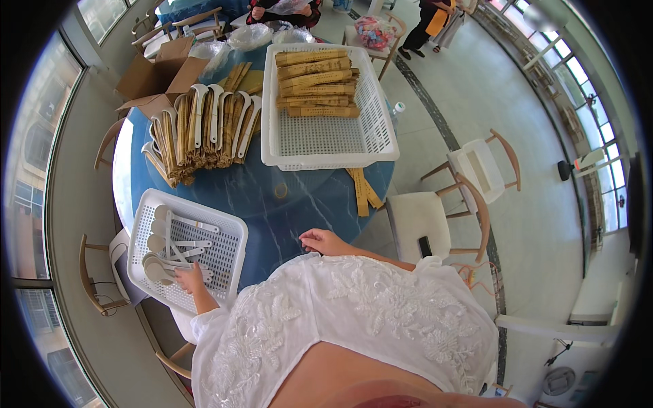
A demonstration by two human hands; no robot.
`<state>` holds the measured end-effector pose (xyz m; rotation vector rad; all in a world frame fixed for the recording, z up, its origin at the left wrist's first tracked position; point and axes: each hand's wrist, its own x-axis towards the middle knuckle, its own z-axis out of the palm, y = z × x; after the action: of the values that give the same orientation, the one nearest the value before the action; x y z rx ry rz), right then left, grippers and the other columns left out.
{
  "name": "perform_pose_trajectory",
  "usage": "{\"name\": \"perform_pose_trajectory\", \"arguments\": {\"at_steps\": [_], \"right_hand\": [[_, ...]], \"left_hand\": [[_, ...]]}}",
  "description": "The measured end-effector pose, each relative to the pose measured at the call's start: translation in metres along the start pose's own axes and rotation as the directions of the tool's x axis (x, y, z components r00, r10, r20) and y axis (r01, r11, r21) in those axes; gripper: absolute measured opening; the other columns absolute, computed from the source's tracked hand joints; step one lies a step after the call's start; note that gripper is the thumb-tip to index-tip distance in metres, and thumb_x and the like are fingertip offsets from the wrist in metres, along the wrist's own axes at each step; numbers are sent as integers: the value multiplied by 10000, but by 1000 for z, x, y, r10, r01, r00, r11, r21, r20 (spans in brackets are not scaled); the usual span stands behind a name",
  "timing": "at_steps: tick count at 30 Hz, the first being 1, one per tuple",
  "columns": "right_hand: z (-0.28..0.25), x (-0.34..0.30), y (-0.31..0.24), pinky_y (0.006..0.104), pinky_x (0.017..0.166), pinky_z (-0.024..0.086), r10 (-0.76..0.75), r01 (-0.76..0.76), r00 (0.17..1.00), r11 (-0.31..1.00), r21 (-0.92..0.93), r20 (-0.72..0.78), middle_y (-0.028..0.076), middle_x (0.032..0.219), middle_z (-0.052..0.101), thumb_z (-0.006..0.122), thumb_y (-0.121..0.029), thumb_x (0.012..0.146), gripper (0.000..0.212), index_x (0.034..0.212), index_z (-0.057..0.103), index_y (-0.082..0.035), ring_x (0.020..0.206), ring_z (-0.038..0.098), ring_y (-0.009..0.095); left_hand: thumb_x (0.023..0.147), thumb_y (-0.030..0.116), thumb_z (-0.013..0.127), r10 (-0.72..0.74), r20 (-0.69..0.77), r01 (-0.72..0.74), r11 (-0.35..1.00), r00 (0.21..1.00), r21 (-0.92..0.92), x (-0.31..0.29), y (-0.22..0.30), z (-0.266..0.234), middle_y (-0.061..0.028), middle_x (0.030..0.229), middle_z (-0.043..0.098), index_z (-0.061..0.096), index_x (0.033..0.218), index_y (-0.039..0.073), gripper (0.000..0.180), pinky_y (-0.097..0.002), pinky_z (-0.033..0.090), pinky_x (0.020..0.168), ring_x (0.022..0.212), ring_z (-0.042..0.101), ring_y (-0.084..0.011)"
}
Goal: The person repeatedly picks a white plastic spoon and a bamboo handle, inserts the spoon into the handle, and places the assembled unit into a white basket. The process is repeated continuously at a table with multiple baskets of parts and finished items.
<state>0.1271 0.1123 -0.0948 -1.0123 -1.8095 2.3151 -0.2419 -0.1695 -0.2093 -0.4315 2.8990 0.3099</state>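
Observation:
Beside me on the left, a white perforated plastic basket (pixel 237 246) holds several white spoons (pixel 158 243) with long handles. My left hand (pixel 190 277) reaches into it, its fingers closed around a spoon handle among the pile. Over the near edge of the table, my right hand (pixel 322 241) has its fingers loosely bent and slightly apart, with nothing visible in them. A rubber band (pixel 281 191) lies on the blue table ahead of that hand. Farther off, white spoons stand packed among long tan paper-wrapped strips (pixel 182 146).
A larger white basket (pixel 377 132) holds stacked tan packets (pixel 316 85). Two loose strips (pixel 360 192) lie by the table's right edge. An open cardboard box (pixel 160 71) and clear plastic bags (pixel 249 36) are at the back. Chairs (pixel 418 221) surround the table; other people stand or sit beyond.

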Motion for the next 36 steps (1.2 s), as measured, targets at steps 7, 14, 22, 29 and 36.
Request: {"name": "perform_pose_trajectory", "arguments": {"at_steps": [7, 14, 22, 29, 36], "right_hand": [[1, 7, -11, 257, 770, 475, 28, -27, 999, 999, -46, 24, 54, 978, 631, 564, -241, 932, 285, 1122, 586, -30, 853, 594, 126], [10, -10, -36, 238, 809, 461, 92, -91, 995, 995, 42, -31, 51, 988, 617, 556, -198, 939, 269, 1137, 579, -17, 893, 579, 112], [10, 8, -28, 236, 795, 463, 151, -151, 989, 989, -7, 11, 53, 980, 623, 537, -191, 951, 253, 1131, 587, -21, 869, 578, 111], [14, 10, -30, 236, 789, 467, 135, -135, 991, 991, -12, 3, 56, 981, 626, 547, -189, 946, 253, 1134, 584, -24, 869, 582, 110], [-1, 14, -55, 237, 803, 477, 18, -16, 999, 999, 52, -48, 58, 974, 623, 542, -193, 948, 262, 1137, 574, -16, 879, 590, 114]], "left_hand": [[696, 426, 765, 46, -150, -78, 973, 988, -216, 11, -16, 15, -190, 1412, 266, 176, 1451, 219, 980, -558, 398, 948, 1225, 374, -468], [673, 383, 784, 88, -177, -148, 921, 980, -361, 0, -3, 2, -250, 1367, 220, 166, 1440, 143, 1014, -490, 380, 987, 1208, 372, -443], [700, 167, 745, 6, -181, -106, 827, 984, -553, 18, -48, 12, -311, 1334, 339, 191, 1385, -61, 910, -429, 355, 1030, 1226, 380, -441], [713, 125, 665, 15, -142, -88, 846, 990, -527, 15, -38, -10, -263, 1247, 510, 322, 1339, -39, 733, -410, 389, 1002, 1175, 491, -390], [707, 132, 645, 134, -181, -209, 843, 974, -496, 45, -68, 11, -264, 1223, 532, 403, 1292, -55, 659, -401, 391, 993, 1153, 504, -397]]}}
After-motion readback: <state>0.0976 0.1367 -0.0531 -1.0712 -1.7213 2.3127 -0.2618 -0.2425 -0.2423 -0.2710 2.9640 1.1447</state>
